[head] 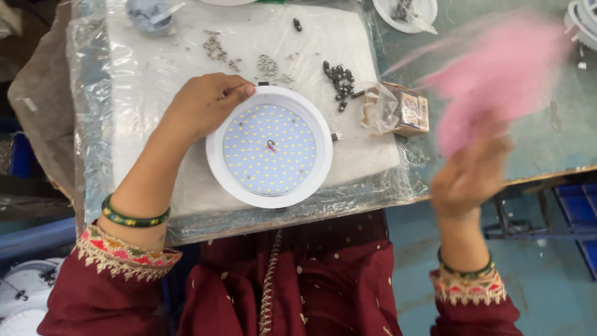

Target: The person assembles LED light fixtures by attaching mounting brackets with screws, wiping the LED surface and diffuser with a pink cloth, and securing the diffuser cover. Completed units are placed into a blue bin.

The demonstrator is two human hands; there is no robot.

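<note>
A round white lamp housing (269, 147) with a disc of small yellow LED dots lies face up on a white pad (186, 56) wrapped in clear plastic. My left hand (202, 106) rests on the housing's upper left rim, fingers curled over the edge. My right hand (471, 174) is raised at the right, gripping a pink cloth (497, 78) that is blurred by motion. Small heaps of dark and silver screws (339, 79) lie on the pad just above the housing.
A small cardboard box with a clear bag (398, 109) sits right of the pad. A grey bowl (149, 15) stands at the back left, a white dish (407, 12) at the back right. More white housings (581, 22) lie far right. The table edge (547, 174) runs along the right.
</note>
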